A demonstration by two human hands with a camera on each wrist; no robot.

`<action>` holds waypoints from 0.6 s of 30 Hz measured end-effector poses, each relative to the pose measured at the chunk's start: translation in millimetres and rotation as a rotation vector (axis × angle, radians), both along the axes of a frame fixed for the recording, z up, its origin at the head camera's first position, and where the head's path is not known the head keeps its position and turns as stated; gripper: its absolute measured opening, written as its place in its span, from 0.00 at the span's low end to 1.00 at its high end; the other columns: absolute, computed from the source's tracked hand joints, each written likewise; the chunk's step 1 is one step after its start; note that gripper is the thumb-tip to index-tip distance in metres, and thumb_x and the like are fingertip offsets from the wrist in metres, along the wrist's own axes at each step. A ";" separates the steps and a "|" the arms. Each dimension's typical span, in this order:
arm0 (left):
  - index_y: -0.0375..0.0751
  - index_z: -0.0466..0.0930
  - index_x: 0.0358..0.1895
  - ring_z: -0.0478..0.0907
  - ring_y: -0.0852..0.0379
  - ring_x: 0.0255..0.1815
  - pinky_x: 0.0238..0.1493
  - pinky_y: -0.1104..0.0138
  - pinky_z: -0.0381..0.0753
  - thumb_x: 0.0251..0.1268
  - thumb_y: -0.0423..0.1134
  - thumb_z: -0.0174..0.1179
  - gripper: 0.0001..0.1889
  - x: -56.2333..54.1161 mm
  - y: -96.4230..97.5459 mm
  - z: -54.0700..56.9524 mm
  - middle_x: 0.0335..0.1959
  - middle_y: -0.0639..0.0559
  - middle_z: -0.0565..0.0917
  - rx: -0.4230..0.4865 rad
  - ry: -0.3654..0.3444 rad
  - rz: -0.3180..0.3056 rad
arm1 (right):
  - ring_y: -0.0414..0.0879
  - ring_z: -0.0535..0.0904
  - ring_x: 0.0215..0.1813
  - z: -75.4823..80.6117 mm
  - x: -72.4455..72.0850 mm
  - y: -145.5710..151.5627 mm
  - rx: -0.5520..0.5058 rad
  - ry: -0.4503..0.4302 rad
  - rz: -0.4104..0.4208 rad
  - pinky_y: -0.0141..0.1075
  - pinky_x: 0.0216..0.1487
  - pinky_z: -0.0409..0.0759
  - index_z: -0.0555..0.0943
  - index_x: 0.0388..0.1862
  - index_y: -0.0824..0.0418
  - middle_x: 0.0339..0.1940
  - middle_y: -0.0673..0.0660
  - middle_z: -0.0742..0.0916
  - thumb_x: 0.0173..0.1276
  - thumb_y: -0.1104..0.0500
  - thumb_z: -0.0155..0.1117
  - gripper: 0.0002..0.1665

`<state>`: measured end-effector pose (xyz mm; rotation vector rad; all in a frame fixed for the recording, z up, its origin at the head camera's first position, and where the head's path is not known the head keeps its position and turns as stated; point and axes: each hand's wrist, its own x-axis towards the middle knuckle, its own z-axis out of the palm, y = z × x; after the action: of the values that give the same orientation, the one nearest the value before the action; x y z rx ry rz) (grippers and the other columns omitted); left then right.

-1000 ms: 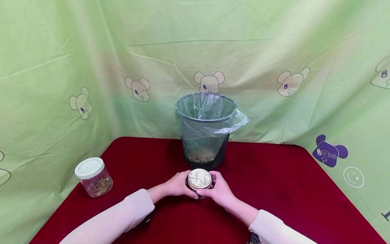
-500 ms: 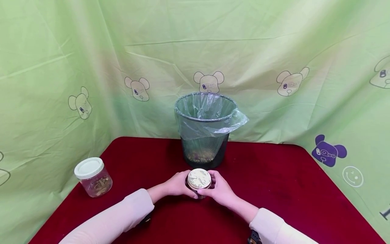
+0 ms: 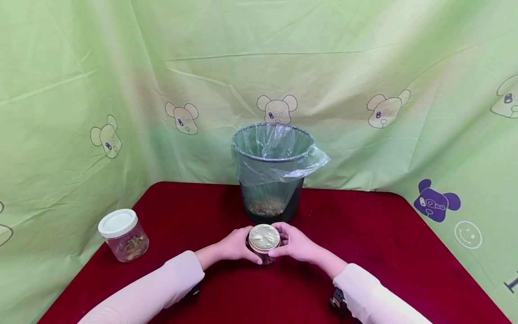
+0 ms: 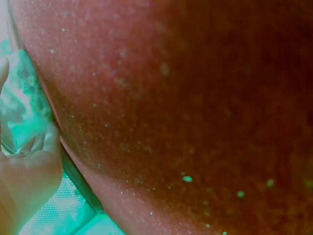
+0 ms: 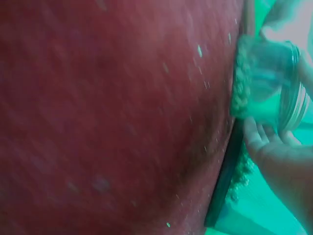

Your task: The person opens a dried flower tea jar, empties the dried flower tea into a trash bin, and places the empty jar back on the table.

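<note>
A clear jar with a shiny, pale metallic top [image 3: 264,237] stands on the red tablecloth in the head view, between both hands. Small lumpy pieces lie at the bottom of this jar [image 5: 266,88] in the right wrist view. My left hand [image 3: 236,245] grips its left side, thumb in front. On the other side my right hand [image 3: 297,243] curls round the jar, its thumb near the front below the rim and its fingers behind. Part of the jar wall is hidden by the hands. The left hand [image 4: 32,181] also shows at the left of the left wrist view.
Behind the jar stands a black mesh waste bin [image 3: 272,193] with a plastic liner bag [image 3: 283,168] over its rim and small bits at its bottom. At the left is a white-lidded clear jar [image 3: 124,236] with brownish pieces inside. A green patterned curtain [image 3: 344,67] surrounds the table.
My right hand has turned and shifted slightly up and to the right around the jar, and its forearm has moved a little right. The left hand and jar stay almost in place.
</note>
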<state>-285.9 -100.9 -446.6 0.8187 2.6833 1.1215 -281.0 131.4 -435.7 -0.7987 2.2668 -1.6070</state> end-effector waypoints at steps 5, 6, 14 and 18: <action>0.42 0.75 0.51 0.77 0.62 0.44 0.49 0.66 0.75 0.34 0.48 0.82 0.36 -0.8 -0.2 -1.0 0.41 0.59 0.82 0.000 -0.001 0.002 | 0.60 0.73 0.61 5.8 -9.1 4.5 -0.004 -0.034 0.108 0.44 0.58 0.75 0.62 0.64 0.78 0.57 0.66 0.78 0.56 0.69 0.74 0.41; 0.42 0.75 0.51 0.77 0.63 0.44 0.49 0.67 0.75 0.33 0.48 0.82 0.36 -1.0 -0.4 -1.1 0.41 0.59 0.82 0.000 -0.003 0.002 | 0.60 0.73 0.62 6.7 -10.7 5.1 -0.006 -0.043 0.128 0.45 0.59 0.75 0.62 0.64 0.78 0.57 0.66 0.78 0.56 0.70 0.73 0.41; 0.42 0.76 0.51 0.78 0.62 0.44 0.49 0.66 0.76 0.33 0.48 0.82 0.36 -2.5 -1.2 -1.3 0.41 0.59 0.82 0.005 -0.001 -0.001 | 0.56 0.72 0.63 11.2 -24.4 8.7 0.002 -0.117 0.247 0.40 0.60 0.74 0.63 0.65 0.74 0.58 0.63 0.78 0.55 0.71 0.72 0.40; 0.41 0.76 0.51 0.78 0.62 0.44 0.49 0.66 0.76 0.33 0.48 0.82 0.36 -2.6 -0.9 -1.9 0.42 0.58 0.82 0.008 0.001 -0.004 | 0.53 0.73 0.62 10.5 -28.0 10.3 0.000 -0.136 0.279 0.39 0.59 0.74 0.63 0.66 0.73 0.59 0.63 0.78 0.55 0.71 0.72 0.41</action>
<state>-288.5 -101.8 -448.5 0.8257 2.6780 1.1325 -309.0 141.7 -425.2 -0.9290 1.9629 -1.4849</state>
